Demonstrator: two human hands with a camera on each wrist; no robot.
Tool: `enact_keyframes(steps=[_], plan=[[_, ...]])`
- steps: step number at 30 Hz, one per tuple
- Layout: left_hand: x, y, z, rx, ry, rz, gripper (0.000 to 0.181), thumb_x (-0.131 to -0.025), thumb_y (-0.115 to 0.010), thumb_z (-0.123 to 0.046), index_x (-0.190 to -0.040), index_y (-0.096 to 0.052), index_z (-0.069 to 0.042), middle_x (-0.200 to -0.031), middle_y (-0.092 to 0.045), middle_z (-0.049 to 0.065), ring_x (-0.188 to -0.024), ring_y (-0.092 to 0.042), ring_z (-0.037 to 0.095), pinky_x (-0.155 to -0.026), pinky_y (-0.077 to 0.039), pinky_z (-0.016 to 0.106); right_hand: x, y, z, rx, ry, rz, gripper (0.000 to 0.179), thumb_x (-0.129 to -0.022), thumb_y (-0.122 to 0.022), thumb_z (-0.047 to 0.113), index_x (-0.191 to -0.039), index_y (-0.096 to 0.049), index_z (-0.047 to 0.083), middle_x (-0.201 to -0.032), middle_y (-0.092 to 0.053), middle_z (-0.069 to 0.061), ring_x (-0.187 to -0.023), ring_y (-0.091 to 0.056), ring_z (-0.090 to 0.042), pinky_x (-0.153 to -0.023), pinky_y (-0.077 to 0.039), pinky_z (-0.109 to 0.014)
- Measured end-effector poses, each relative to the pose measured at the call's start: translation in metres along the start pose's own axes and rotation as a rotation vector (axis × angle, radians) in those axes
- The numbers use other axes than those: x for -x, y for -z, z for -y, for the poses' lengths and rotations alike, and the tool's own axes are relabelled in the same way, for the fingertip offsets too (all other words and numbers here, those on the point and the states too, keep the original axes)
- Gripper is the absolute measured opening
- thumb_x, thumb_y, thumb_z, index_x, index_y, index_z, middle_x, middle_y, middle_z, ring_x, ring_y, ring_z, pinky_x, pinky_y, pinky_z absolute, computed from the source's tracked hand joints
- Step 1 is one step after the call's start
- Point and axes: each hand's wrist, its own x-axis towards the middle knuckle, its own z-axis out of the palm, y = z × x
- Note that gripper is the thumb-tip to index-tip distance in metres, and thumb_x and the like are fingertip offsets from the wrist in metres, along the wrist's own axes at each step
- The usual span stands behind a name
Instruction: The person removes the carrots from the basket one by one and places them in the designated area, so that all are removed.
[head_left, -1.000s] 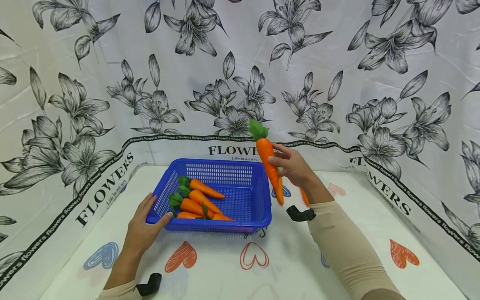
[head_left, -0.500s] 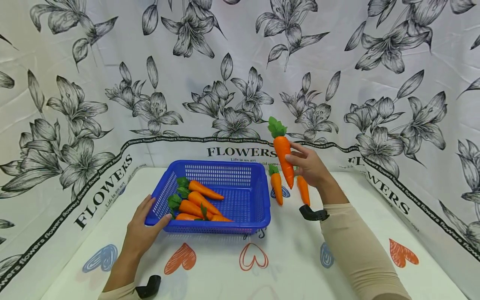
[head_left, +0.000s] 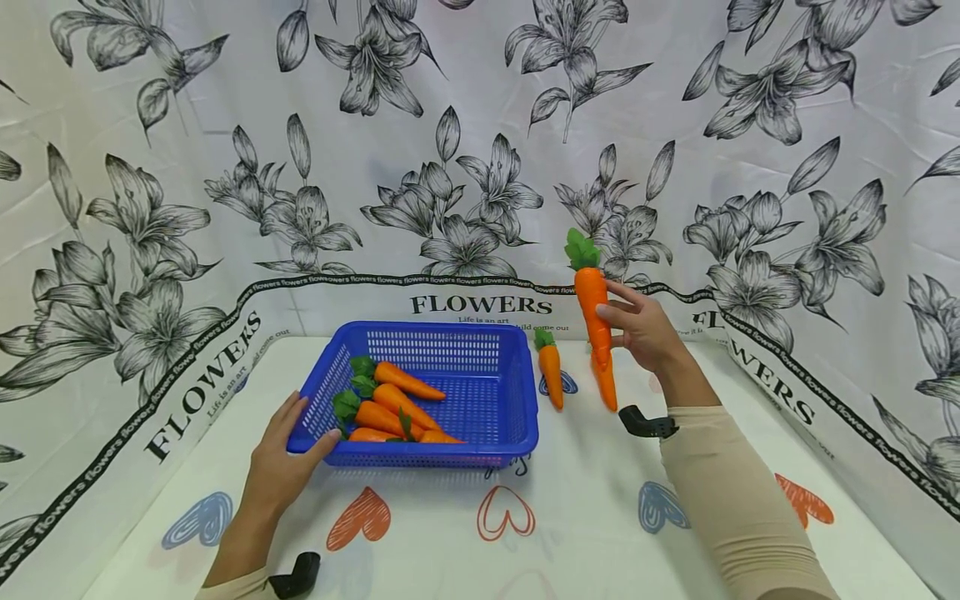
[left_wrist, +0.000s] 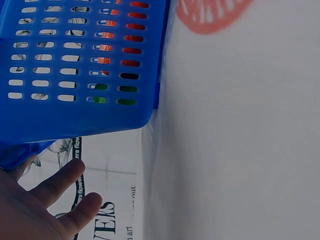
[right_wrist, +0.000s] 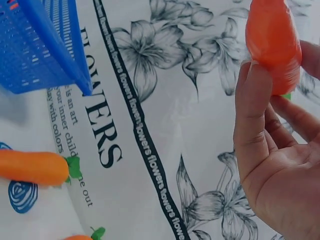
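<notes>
My right hand pinches an orange carrot with green leaves between thumb and fingers. The carrot hangs above the table, leaves up, tip down; the right wrist view also shows this carrot in the grip. My left hand rests at the near left corner of a blue plastic basket, thumb on the front rim, fingers along the left side. In the left wrist view, two of its fingers stretch out straight below the basket wall. Several carrots lie in the basket's left half, leaves leftward.
One carrot lies on the table just right of the basket. Another carrot lies farther right, partly behind the held one. The white table cover has printed hearts; a flower-patterned curtain stands behind.
My right hand has moved right with the carrot, away from the basket's right edge. The two carrots on the table came into fuller view. My left hand stays on the basket corner.
</notes>
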Motion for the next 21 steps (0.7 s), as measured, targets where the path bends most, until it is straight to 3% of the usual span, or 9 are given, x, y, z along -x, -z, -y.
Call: enact_keyframes(steps=[21], plan=[[0.000,0.000,0.000,-0.001,0.000,0.000,0.085,-0.088,-0.063,-0.052,-0.154,-0.026,-0.013,-0.159,-0.014,0.010,-0.138,-0.021,0.046,-0.096,-0.030,0.069,0.008,0.056,-0.016,-0.078,-0.023,-0.134,0.070,-0.094,-0.064,0.013,-0.153,-0.026,0.006,-0.118,-0.055,-0.009,-0.094,-0.065,-0.020,-0.071,-0.058,-0.035]])
